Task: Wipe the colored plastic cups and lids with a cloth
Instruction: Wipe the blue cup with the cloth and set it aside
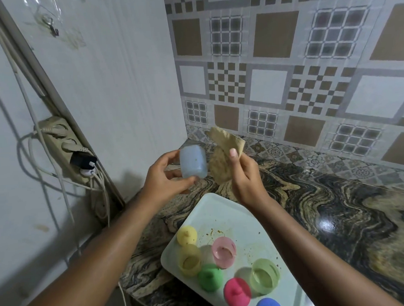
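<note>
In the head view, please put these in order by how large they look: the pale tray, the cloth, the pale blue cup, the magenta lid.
1. pale tray, clearly largest
2. cloth, crumpled
3. pale blue cup and magenta lid: they look about alike. The lid is nearer the camera, so I leave them unranked.

Patterned brown-and-grey tiled wall (285,60) behind, white panelled wall (121,86) at left, power strip (66,149) with cables plugged in, glossy swirled marble bench (341,203)
</note>
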